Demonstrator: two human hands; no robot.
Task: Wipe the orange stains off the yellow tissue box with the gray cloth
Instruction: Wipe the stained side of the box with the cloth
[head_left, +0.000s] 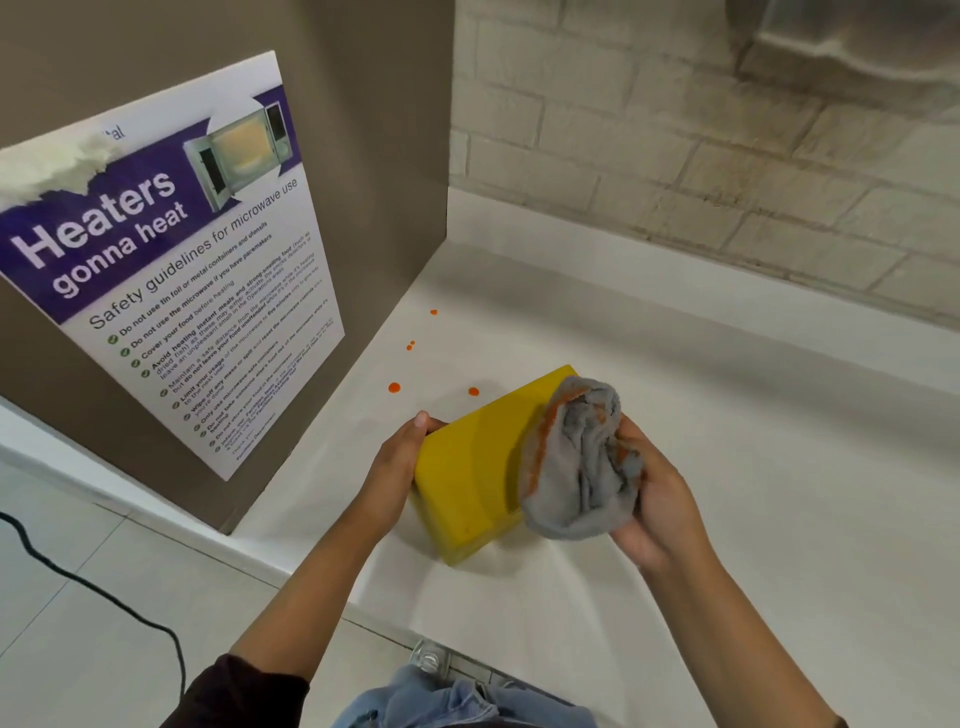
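Observation:
A yellow tissue box (470, 467) lies tilted on the white counter, near its front edge. My left hand (397, 462) grips the box by its left end, thumb over the top corner. A bunched gray cloth (579, 462) with orange smears along its left fold presses on the box's right half. My right hand (657, 499) holds the cloth from the right side. The box's visible top looks plain yellow; the part under the cloth is hidden.
Several orange drops (394, 387) dot the white counter (727, 467) behind and left of the box. A brown panel with a microwave safety poster (171, 270) stands at the left. A brick wall (701, 156) runs behind. A black cable (104, 592) lies on the floor.

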